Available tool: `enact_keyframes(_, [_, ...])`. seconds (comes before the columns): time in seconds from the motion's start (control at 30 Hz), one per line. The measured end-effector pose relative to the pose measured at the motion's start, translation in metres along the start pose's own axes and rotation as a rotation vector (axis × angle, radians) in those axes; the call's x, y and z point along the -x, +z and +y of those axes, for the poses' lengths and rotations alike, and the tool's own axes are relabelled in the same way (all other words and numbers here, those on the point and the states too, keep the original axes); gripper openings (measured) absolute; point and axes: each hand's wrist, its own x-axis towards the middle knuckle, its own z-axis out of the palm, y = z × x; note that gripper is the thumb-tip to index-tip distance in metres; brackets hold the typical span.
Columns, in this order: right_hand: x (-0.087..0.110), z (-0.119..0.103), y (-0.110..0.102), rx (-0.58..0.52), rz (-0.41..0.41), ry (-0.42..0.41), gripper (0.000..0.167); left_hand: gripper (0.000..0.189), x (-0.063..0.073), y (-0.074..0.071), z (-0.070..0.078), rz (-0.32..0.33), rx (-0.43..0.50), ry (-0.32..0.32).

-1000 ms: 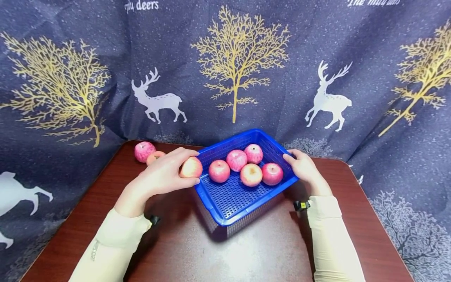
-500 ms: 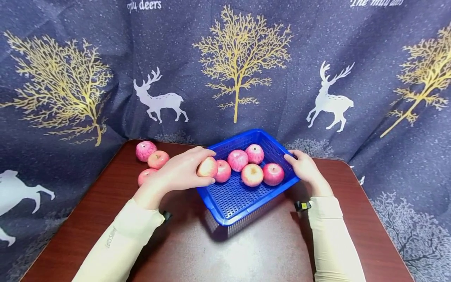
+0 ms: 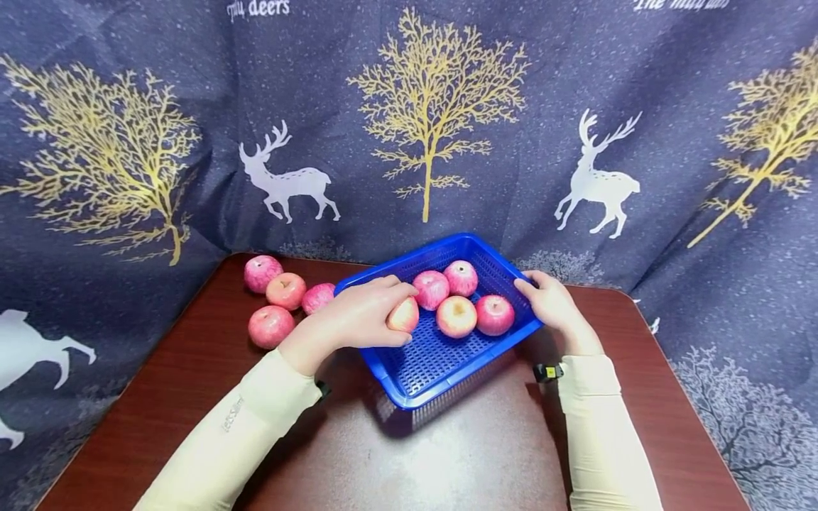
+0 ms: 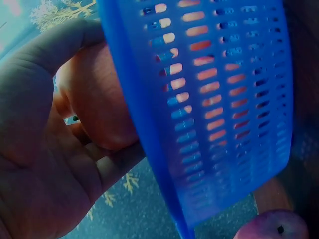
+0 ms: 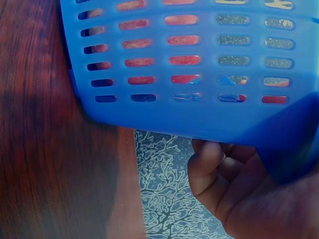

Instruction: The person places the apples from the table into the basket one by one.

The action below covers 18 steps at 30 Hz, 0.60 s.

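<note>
Left fingers [image 3: 397, 289] clamp an apple [image 3: 404, 316] against the thumb [image 3: 391, 338], over the blue basket [image 3: 424, 369]; right fingers [image 3: 537, 277] grip its rim.

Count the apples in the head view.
9 visible: four apples on the table, one apple in the left hand, four apples in the basket. The left hand may hide others.

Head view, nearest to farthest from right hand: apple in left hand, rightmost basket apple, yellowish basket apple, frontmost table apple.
1. Rightmost apple: right end of basket.
2. Yellowish apple: left of it.
3. Gripped apple: in left hand.
4. Frontmost apple: on table, left.
</note>
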Motion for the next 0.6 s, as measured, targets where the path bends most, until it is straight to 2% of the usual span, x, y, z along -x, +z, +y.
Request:
enact_keyframes(0.3, [0.000,0.000,-0.002,0.002,-0.006,0.005,0.053,0.047,-0.015,0.010,0.010,-0.058,-0.049,0.009])
enact_keyframes(0.6, [0.000,-0.002,-0.002,0.024,0.001,-0.022,0.052,0.046,-0.030,0.021,0.015,-0.149,-0.093,-0.005])
